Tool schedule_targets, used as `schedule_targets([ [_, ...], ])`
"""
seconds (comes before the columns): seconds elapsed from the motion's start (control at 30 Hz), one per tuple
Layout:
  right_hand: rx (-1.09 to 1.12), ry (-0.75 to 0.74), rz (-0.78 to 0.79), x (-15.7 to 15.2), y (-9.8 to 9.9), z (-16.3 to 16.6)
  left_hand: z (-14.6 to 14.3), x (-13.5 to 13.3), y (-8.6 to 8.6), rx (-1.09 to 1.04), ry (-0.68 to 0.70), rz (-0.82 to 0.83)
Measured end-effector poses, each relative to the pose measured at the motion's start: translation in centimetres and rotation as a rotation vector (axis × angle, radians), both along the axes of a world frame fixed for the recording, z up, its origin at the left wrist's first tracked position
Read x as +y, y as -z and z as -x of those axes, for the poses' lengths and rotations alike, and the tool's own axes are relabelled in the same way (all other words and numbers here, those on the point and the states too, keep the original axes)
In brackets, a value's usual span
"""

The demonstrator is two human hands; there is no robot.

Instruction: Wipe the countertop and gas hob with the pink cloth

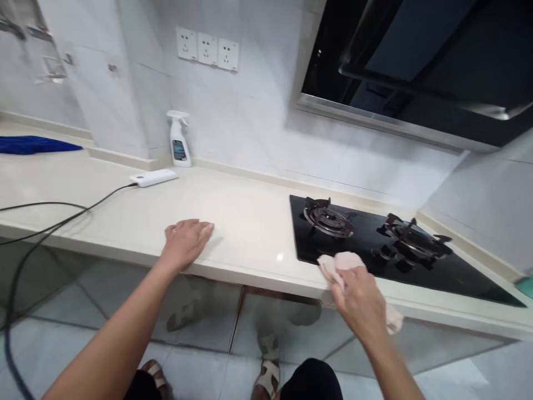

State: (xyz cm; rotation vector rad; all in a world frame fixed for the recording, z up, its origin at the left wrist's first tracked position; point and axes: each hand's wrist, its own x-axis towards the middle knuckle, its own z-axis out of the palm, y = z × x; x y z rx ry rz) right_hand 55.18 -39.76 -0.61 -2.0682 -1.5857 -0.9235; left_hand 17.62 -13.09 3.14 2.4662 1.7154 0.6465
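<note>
My left hand [186, 240] rests on the cream countertop [250, 214] near its front edge, fingers lying on the surface with nothing in them. My right hand [361, 294] is closed around a pale pink cloth [347, 260]. Part of this cloth sticks out past the fingers by the front corner of the black gas stove [366, 253], and another part hangs below the wrist side over the counter edge. Whether the cloth presses on the stove glass or only on the counter strip, I cannot tell.
A white spray bottle [180, 145] stands against the wall. Left of it lies a white power bank-like device [154, 178] with a black cable [79, 215] trailing off the counter. A blue cloth [37, 145] lies far left. The range hood [400, 72] overhangs the stove.
</note>
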Motion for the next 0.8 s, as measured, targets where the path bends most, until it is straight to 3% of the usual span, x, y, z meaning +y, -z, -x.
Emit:
schedule_targets([
  [0.1, 0.01, -0.214, 0.012, 4.4, -1.0, 8.2, 0.2, -0.2, 0.2, -0.029, 0.018, -0.01],
  [0.2, 0.044, -0.311, 0.091, 8.2, -2.3, 14.8, 0.4, -0.2, 0.4, -0.05, 0.033, -0.032],
  [0.37, 0.154, -0.496, 0.263, 10.2, -2.9, 21.3, 0.6, -0.2, 0.6, -0.058, 0.037, -0.048],
  [0.47, 0.403, -0.697, 0.231, 8.7, -2.1, 22.1, 0.6, -0.3, 0.6, -0.073, 0.033, -0.052],
  [0.57, 0.885, -0.855, 0.208, 7.7, -1.9, 21.5, 0.6, -0.4, 0.6, -0.091, 0.034, -0.055],
  [0.7, 1.476, -0.759, 0.067, 9.7, -3.9, 19.0, 0.6, -0.7, 0.5, -0.106, 0.032, -0.053],
  [0.8, 1.55, -0.694, 0.032, 12.9, -5.5, 14.7, 0.6, -0.9, 0.4, -0.108, 0.03, -0.051],
])
